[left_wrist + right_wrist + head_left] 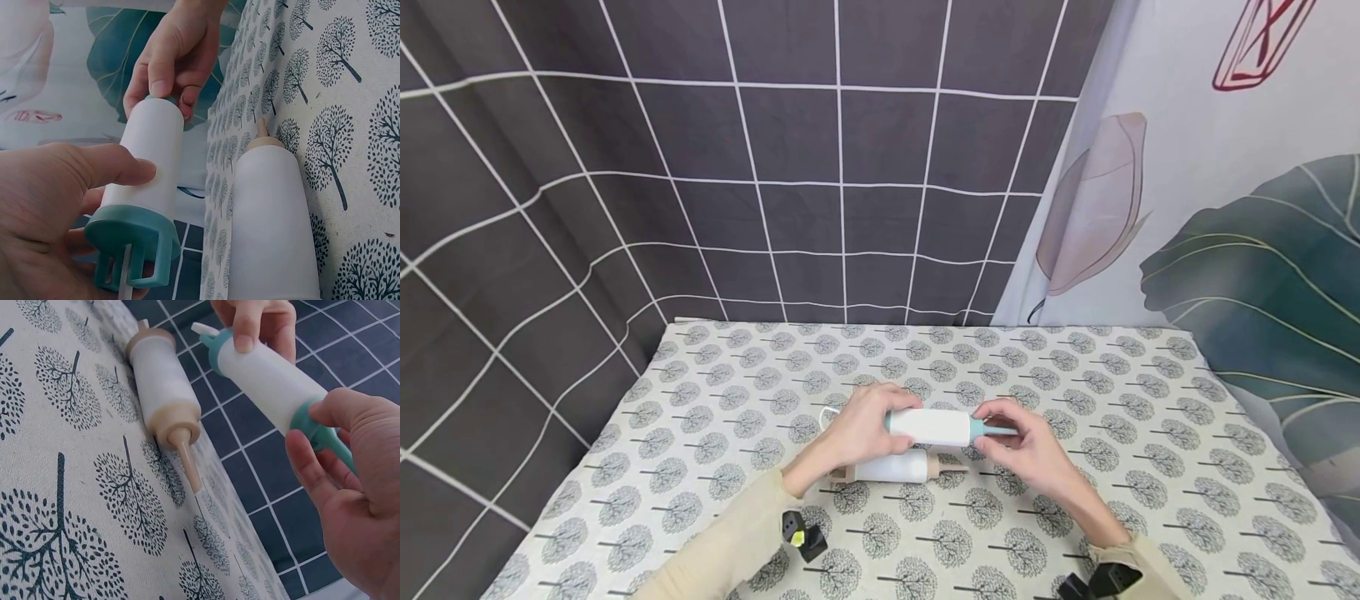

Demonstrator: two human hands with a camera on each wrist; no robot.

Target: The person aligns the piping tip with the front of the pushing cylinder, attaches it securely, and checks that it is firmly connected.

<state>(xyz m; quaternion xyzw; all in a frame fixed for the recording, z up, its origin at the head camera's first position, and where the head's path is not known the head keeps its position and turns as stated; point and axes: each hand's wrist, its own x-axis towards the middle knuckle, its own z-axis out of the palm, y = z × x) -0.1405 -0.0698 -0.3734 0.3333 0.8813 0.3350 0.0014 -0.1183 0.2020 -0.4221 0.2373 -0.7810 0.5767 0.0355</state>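
Observation:
A white piping syringe (934, 427) with teal ends is held level between both hands, above the cloth. My left hand (863, 423) grips its barrel near the handle end, the thumb lying along the white side in the left wrist view. At that end are a teal finger frame (134, 240) and a thin white plunger rod. My right hand (1032, 446) pinches the teal collar (305, 419) at the other end, where a slim teal nozzle (337, 450) sticks out. A similar syringe (891, 467) with beige ends lies on the cloth just in front, its nozzle pointing right.
A pale cloth (880, 533) printed with dark trees covers the table. Behind it hangs a dark curtain (790, 217) with a white grid, and to the right a light curtain (1195, 242) with large leaves.

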